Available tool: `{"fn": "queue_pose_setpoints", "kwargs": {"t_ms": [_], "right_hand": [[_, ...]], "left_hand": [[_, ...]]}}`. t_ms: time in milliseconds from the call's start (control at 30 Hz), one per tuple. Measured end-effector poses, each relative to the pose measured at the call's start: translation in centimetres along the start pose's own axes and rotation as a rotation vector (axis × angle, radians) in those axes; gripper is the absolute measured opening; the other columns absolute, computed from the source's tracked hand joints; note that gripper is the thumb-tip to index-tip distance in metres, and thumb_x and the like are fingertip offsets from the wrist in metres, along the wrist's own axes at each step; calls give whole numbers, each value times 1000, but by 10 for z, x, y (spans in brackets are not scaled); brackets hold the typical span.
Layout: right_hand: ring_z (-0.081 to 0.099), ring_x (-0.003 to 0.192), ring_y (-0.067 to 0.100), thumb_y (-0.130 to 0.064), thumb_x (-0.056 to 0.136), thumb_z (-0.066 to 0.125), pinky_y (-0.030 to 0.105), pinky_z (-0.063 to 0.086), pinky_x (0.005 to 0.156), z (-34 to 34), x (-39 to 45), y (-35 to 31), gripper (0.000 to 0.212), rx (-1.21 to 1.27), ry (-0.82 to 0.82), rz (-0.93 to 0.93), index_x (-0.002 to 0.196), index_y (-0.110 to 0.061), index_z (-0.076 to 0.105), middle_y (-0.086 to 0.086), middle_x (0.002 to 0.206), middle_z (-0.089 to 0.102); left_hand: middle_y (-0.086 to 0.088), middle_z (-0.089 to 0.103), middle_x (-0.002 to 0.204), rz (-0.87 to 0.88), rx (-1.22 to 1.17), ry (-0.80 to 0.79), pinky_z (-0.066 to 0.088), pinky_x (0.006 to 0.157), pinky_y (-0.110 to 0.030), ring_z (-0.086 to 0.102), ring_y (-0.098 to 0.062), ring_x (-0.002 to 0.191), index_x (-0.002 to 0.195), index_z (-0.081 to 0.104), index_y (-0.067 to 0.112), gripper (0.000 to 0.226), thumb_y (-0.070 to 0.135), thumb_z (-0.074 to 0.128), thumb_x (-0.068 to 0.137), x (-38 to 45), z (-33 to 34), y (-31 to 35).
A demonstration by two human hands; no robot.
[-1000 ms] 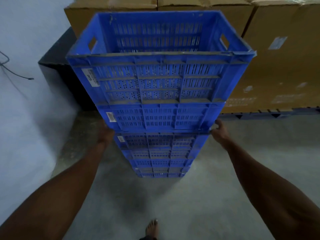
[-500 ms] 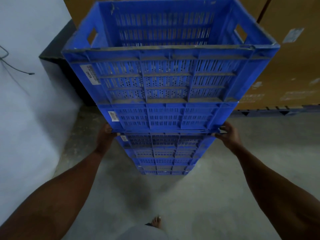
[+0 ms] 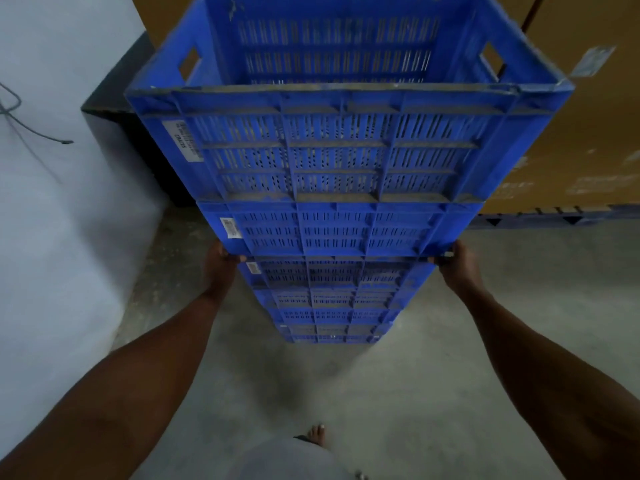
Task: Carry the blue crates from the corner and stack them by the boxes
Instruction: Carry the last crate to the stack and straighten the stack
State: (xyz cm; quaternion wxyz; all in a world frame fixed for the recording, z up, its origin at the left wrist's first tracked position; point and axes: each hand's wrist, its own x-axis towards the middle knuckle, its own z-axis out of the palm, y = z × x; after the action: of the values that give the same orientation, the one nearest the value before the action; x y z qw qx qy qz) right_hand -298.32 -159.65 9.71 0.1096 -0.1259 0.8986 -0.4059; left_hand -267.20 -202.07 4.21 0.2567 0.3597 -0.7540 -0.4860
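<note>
While gripped by both hands — empty top crate

Storeroom: palletised cartons, stacked crates

Bare grey concrete floor, dusty and mottled, darker stain patch along the left strip near the wall. Stack of blue crates sits directly on it, centre frame, nested one inside another, bottom crate's base on the concrete. Right rear: blue pallet lies flat on the floor, large cardboard boxes on top of it, just behind and right of the crate stack. Left rear: dark low block stands on the floor against the wall, partly hidden by the crates. Near bottom edge, a bare foot is planted on the concrete.
</note>
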Motion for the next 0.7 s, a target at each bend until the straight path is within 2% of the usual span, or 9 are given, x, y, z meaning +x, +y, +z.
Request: {"fn": "queue_pose_setpoints", "kwargs": {"t_ms": [100, 200, 267, 333, 433, 500, 567, 633, 700], "right_hand": [[67, 95, 30, -24, 83, 80, 36, 54, 73, -2, -9, -6, 48, 36, -30, 12, 122, -8, 59, 7, 109, 66], [62, 96, 16, -8, 88, 72, 13, 51, 63, -6, -29, -32, 52, 274, -137, 17, 135, -8, 48, -1, 112, 60], [62, 98, 10, -4, 83, 60, 19, 55, 72, -17, -35, -54, 55, 455, -64, -50, 136, -13, 46, -4, 112, 61], [63, 102, 8, -6, 86, 49, 28, 54, 81, -37, -34, -76, 51, 641, 95, -134, 136, -16, 46, -3, 119, 62], [56, 127, 26, -19, 95, 50, 43, 51, 93, -80, -30, -126, 47, 869, 253, -339, 141, -13, 48, 9, 141, 56], [50, 135, 31, -31, 101, 51, 51, 46, 105, -110, -28, -161, 49, 877, 276, -451, 146, -14, 45, 9, 146, 52], [44, 140, 20, -41, 103, 48, 46, 41, 112, -136, -28, -196, 53, 815, 281, -533, 150, -16, 42, 3, 152, 46], [43, 140, 10, -47, 102, 45, 33, 39, 113, -154, -25, -222, 56, 666, 272, -527, 150, -18, 41, -3, 151, 44], [51, 131, 10, -55, 98, 45, 24, 45, 105, -163, -17, -238, 58, 557, 247, -483, 144, -20, 49, -1, 145, 52]], "left_hand": [[-1, 67, 118, -5, 37, 49, 53, 84, -37, 65, -20, 105, 117, 67, 18, 44, -6, 66, 80, -27, 1, 40], [0, 60, 97, -86, 19, -62, 49, 78, -32, 57, -10, 85, 110, 58, 14, 30, -6, 61, 88, -21, -3, 34], [-2, 50, 83, -76, -4, -72, 42, 71, -39, 48, -14, 72, 98, 53, 15, 19, 7, 61, 83, -16, -12, 43], [-11, 60, 91, -43, -154, -19, 46, 66, -35, 55, -21, 75, 107, 60, 16, 33, 5, 51, 77, -23, -19, 92], [-10, 65, 103, 46, -398, 215, 51, 73, -38, 61, -23, 86, 118, 63, 16, 30, 10, 52, 90, -21, -46, 174], [-15, 64, 115, 149, -430, 417, 51, 88, -45, 63, -33, 102, 122, 62, 8, 44, 41, 64, 93, -5, -64, 206], [-14, 57, 138, 281, -364, 570, 50, 101, -46, 63, -26, 121, 142, 50, 3, 59, 44, 56, 100, 0, -79, 252], [-2, 54, 138, 407, -299, 540, 49, 96, -23, 63, 6, 112, 147, 39, 7, 41, 23, 40, 109, -5, -89, 308], [8, 70, 118, 353, -274, 364, 50, 84, -16, 66, 10, 98, 127, 58, 10, 31, 28, 42, 107, 10, -91, 338]]}}
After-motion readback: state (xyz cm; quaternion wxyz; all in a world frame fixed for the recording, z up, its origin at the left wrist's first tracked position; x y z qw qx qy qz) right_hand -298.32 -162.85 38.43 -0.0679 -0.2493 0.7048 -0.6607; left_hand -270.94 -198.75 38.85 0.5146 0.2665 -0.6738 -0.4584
